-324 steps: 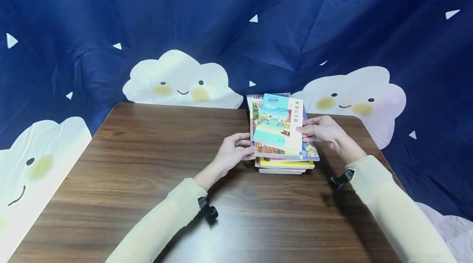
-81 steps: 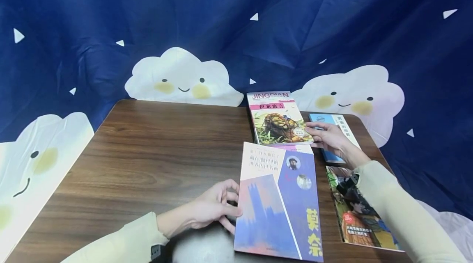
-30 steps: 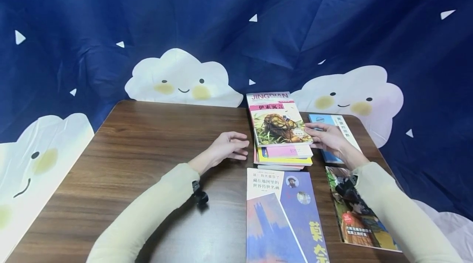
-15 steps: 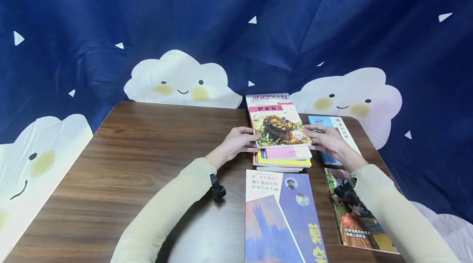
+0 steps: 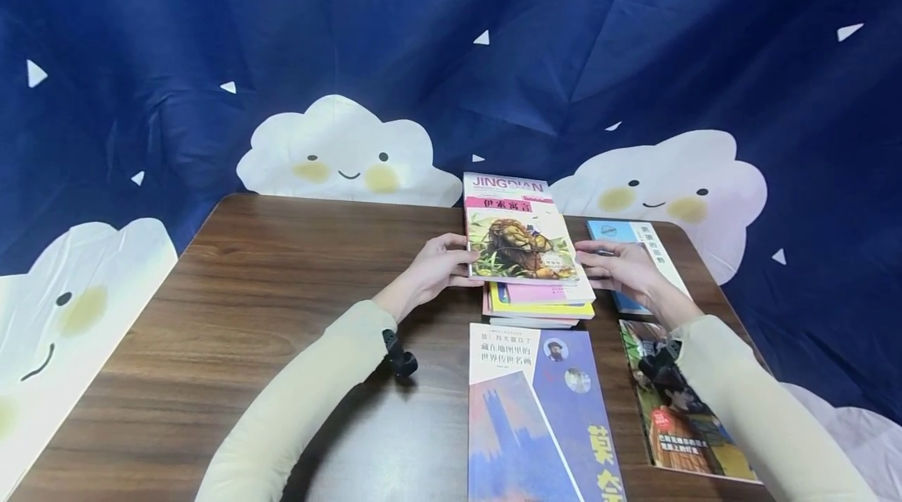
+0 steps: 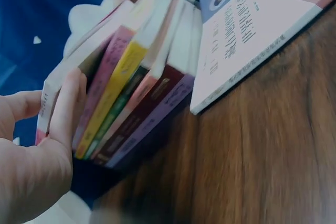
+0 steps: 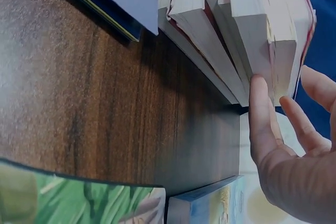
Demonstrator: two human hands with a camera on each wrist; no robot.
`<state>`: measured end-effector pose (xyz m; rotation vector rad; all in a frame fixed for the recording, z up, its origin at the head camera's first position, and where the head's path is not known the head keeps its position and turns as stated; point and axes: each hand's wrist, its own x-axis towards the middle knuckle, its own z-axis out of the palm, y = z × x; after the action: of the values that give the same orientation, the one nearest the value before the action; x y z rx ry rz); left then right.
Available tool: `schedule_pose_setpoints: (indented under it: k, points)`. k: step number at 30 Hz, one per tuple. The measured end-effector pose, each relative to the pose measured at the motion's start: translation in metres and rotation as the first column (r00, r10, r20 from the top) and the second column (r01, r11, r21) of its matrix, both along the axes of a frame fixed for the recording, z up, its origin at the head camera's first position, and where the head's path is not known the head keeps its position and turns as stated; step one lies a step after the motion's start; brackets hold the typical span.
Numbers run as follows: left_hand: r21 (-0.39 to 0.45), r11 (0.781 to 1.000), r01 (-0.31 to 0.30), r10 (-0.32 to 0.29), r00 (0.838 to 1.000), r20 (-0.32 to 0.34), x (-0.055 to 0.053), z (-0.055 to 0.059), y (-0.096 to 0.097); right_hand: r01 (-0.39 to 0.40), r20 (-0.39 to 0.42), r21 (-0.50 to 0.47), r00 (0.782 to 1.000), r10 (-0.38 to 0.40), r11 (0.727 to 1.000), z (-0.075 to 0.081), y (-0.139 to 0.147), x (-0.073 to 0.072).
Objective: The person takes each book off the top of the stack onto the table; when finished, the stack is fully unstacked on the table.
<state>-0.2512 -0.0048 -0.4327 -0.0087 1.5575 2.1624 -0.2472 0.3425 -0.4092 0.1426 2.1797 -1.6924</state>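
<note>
A storybook with a lion cover [image 5: 517,243] lies tilted at the top of a stack of books [image 5: 550,294], its left edge raised. My left hand [image 5: 438,265] pinches that edge, thumb on the cover and fingers beneath, as the left wrist view shows with the spine [image 6: 50,100]. Several coloured spines stand below it, a yellow book [image 6: 113,95] among them. On the stack's other side is my right hand [image 5: 620,267], fingers fairly straight. In the right wrist view a fingertip [image 7: 257,85] touches the page edges while the thumb stays apart from the cover.
A purple-and-white art book [image 5: 539,416] lies in front of the stack. To the right are a light blue book [image 5: 648,240] and a dark illustrated book [image 5: 687,424], partly under the right forearm. A cloud-patterned blue curtain [image 5: 395,40] hangs behind the wooden table [image 5: 303,283].
Earlier, books came off the stack and now lie right and in front. My left hand left the art book, reached the lion book, and has lifted its edge and shifted it slightly left.
</note>
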Motion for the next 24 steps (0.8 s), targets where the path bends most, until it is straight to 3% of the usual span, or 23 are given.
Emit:
schedule_pose_setpoints:
  k: [6,11,18,24]
  points:
    - [0.013,1.0,-0.01,0.011,0.999,-0.045,0.01,0.01,-0.037,-0.045,-0.028,0.03,0.999,0.046,0.999,-0.004,0.0,0.0]
    - [-0.001,1.0,-0.015,0.015,0.998,-0.067,0.016,0.008,-0.08,-0.061,-0.034,0.053,0.997,0.063,0.997,-0.006,0.0,-0.001]
    - [-0.068,0.997,-0.038,0.032,0.997,-0.076,0.023,-0.007,-0.134,-0.062,-0.029,0.053,0.998,0.063,0.997,-0.006,0.0,-0.002]
    - [-0.16,0.987,-0.027,0.025,1.0,-0.016,0.023,-0.032,-0.156,-0.053,-0.012,0.048,0.999,0.053,0.997,-0.005,-0.001,-0.001]
